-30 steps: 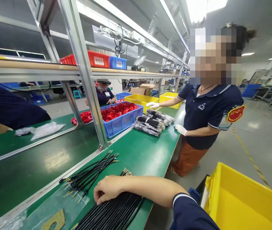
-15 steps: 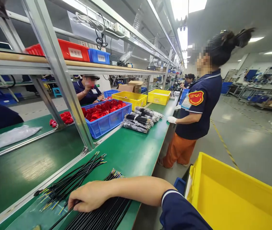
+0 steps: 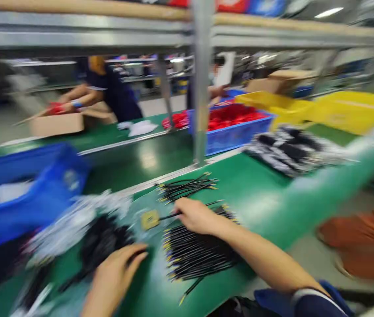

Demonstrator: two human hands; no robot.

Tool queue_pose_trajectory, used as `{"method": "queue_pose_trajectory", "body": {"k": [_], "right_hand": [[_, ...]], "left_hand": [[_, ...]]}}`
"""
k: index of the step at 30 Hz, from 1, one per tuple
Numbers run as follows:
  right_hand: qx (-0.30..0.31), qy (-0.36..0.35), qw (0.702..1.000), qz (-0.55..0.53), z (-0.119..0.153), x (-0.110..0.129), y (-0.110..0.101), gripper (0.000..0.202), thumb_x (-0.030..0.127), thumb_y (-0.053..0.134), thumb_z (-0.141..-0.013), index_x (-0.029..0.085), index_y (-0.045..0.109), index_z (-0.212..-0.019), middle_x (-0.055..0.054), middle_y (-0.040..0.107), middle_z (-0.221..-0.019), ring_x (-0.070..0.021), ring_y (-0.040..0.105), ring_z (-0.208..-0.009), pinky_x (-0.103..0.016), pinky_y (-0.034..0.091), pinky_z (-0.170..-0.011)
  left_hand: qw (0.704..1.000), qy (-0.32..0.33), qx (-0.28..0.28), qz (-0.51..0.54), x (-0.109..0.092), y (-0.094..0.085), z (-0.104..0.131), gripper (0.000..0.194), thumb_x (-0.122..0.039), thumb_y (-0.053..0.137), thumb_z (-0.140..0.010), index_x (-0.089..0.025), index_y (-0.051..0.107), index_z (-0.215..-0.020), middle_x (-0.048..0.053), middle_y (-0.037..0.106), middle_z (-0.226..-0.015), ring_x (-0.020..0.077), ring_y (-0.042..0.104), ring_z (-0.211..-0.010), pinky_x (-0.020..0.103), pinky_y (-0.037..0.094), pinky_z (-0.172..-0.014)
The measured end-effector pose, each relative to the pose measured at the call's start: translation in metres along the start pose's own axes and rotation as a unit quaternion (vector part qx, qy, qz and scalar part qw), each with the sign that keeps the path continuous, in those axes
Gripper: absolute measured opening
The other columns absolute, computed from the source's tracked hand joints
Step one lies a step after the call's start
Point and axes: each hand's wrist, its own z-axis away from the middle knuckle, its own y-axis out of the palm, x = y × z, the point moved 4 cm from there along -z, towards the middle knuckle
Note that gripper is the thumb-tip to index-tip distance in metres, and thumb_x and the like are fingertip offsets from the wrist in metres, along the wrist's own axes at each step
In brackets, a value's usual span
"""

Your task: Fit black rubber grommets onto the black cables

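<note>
Motion blur across the whole view. Left hand: wrist cut off by the bottom edge, grip unreadable. Left of it, a black heap and clear bags smeared beyond identification. Blue bin contents indistinct. Person's sleeve cropped at the bottom edge.

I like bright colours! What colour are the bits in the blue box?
Red. The parts fill the blue box; the head view shows them, though blurred.

green bench | black wire bundles (blurred) | blue bin w/ red parts | yellow bins
</note>
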Motion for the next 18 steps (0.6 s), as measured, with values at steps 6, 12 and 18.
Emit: {"method": "queue_pose_trajectory", "body": {"k": [6, 12, 18], "right_hand": [[0.023, -0.067, 0.997, -0.041, -0.006, -0.029, 0.037, 0.012, 0.016, 0.048, -0.097, 0.023, 0.057, -0.102, -0.007, 0.066, -0.099, -0.0223, 0.066, -0.085, -0.036, 0.053, -0.077], [-0.044, -0.143, 0.981, 0.126, -0.007, -0.024, 0.047, 0.013, 0.021, 0.044, -0.104, 0.023, 0.057, -0.106, -0.004, 0.062, -0.093, -0.0197, 0.067, -0.074, -0.031, 0.050, -0.064], [-0.055, -0.183, 0.955, 0.228, -0.017, -0.024, 0.054, 0.018, 0.016, 0.041, -0.104, 0.021, 0.058, -0.101, -0.001, 0.058, -0.085, -0.0166, 0.064, -0.066, -0.028, 0.047, -0.055]], "left_hand": [[0.970, -0.110, 0.213, -0.041, -0.002, 0.025, 0.005, 0.017, -0.020, 0.067, -0.097, -0.022, 0.080, -0.108, 0.005, 0.082, -0.106, 0.0241, 0.077, -0.101, 0.034, 0.058, -0.094], [0.966, -0.103, 0.229, -0.068, -0.007, 0.026, 0.010, 0.021, -0.019, 0.064, -0.099, -0.022, 0.079, -0.114, 0.005, 0.078, -0.108, 0.0215, 0.076, -0.094, 0.033, 0.059, -0.087], [0.977, -0.113, 0.180, -0.028, 0.003, 0.022, 0.016, 0.033, -0.011, 0.057, -0.100, -0.028, 0.079, -0.118, 0.003, 0.074, -0.111, 0.0180, 0.074, -0.091, 0.029, 0.060, -0.085]]}}
